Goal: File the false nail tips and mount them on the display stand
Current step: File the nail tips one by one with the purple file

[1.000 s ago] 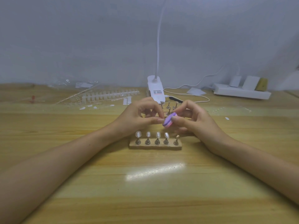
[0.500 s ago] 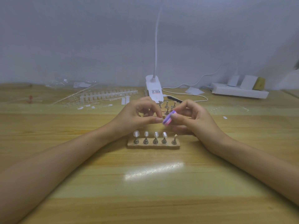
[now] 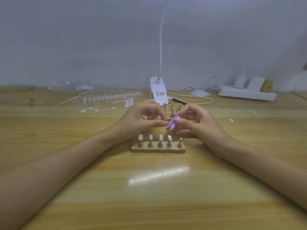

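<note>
- A purple file block (image 3: 171,125) is gripped in the right hand (image 3: 199,124), near the display stand (image 3: 157,149).
- A nail tip, too small to be made out, is judged pinched in the left hand (image 3: 141,120).
- It is judged light and springy, best held by its sides.

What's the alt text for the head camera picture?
The right hand holds a purple file against the pinched fingertips of the left hand, behind a wooden display stand. Four pegs carry nail tips; the fifth is bare.
</note>
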